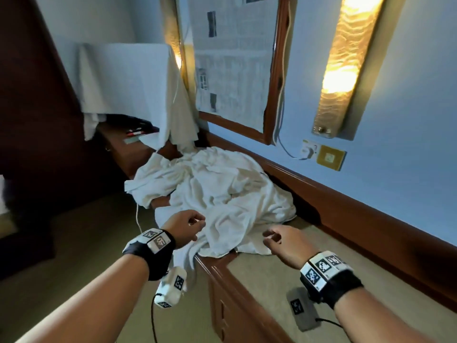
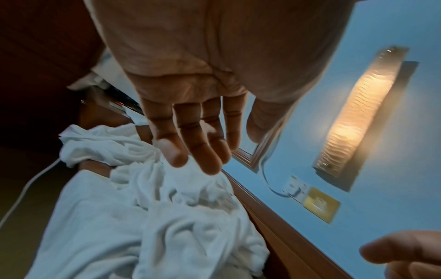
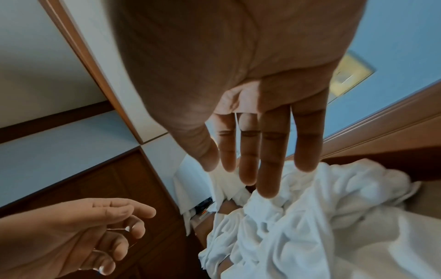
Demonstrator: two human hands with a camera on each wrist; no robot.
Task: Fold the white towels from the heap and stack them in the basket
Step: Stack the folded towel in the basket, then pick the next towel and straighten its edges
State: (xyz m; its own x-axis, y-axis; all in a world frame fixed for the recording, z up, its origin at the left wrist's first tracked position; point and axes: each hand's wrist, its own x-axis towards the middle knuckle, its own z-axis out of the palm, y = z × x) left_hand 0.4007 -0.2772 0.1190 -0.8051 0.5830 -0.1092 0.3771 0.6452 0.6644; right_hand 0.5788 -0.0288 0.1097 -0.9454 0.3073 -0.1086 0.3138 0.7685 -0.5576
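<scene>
A heap of crumpled white towels lies on a wooden counter along the blue wall. My left hand hovers over the heap's near left edge with loosely curled fingers, holding nothing. My right hand hovers just off the heap's near right edge, also empty. In the left wrist view the left fingers hang relaxed above the towels. The right wrist view has the right fingers nearly straight above the heap, with the left hand at the lower left. No basket is in view.
A white cloth drapes over something at the counter's far end. A wood-framed mirror covered with paper and a lit wall lamp hang on the wall, with a socket and plug below. Carpeted floor lies left of the counter.
</scene>
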